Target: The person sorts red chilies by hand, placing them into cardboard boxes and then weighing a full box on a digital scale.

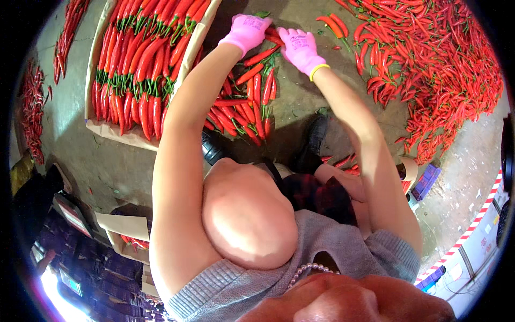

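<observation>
My left hand (247,31) and right hand (300,48), top centre, close their fingers on red chillies (271,37) above the small pile (241,110). The box (99,126) upper left looks nearly full; the heap (434,64) upper right remains unsorted.

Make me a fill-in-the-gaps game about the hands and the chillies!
1. Both hands, the left hand and the right hand, wear ____ gloves.
2. The chillies under the hands are ____ in colour.
3. The cardboard box of chillies lies on the person's ____ side.
4. The big loose heap lies on the person's ____ side.

Missing words: pink; red; left; right
</observation>
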